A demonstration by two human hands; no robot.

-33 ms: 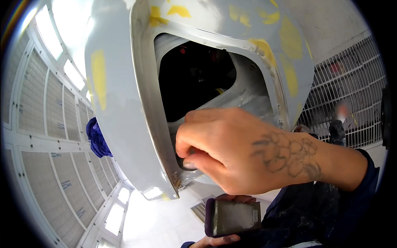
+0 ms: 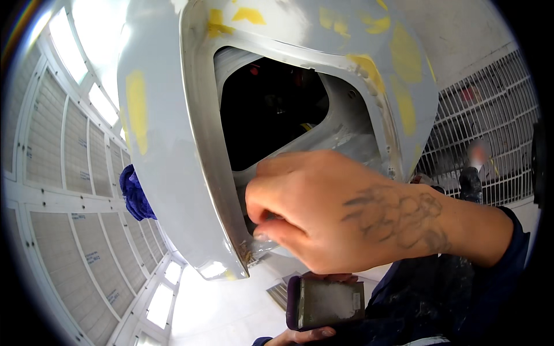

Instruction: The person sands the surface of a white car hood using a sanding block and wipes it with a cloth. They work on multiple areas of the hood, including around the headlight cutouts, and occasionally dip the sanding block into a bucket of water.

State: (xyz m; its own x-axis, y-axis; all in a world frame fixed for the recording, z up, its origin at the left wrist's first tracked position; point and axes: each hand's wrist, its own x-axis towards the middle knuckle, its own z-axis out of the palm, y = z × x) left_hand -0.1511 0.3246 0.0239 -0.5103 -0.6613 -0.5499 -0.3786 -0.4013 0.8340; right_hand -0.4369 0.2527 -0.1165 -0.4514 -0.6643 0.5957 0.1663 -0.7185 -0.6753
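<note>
A grey car body panel [image 2: 164,190] with yellow patches fills the upper middle. It has a large opening with a dark inside. My right hand [image 2: 309,207] reaches in from the right across the opening's lower part. Its fingers are curled, with thumb and forefinger close together near the lower left corner of the frame; whatever they hold is hidden. Lower down, my left hand [image 2: 309,335] grips a rectangular grey block with a purple edge [image 2: 329,303], fingers above and thumb below. The block's pale face is turned up, apart from the panel.
A bunched purple cloth [image 2: 135,195] shows at the panel's left edge. Farther left stands a wall of framed filter panels and lights [image 2: 75,254]. A metal floor grate [image 2: 485,115] lies at the right. My dark work trousers [image 2: 421,294] are below my right forearm.
My right hand has rolled slightly and its thumb sits a little lower along the opening's edge. The left hand and the block stay put.
</note>
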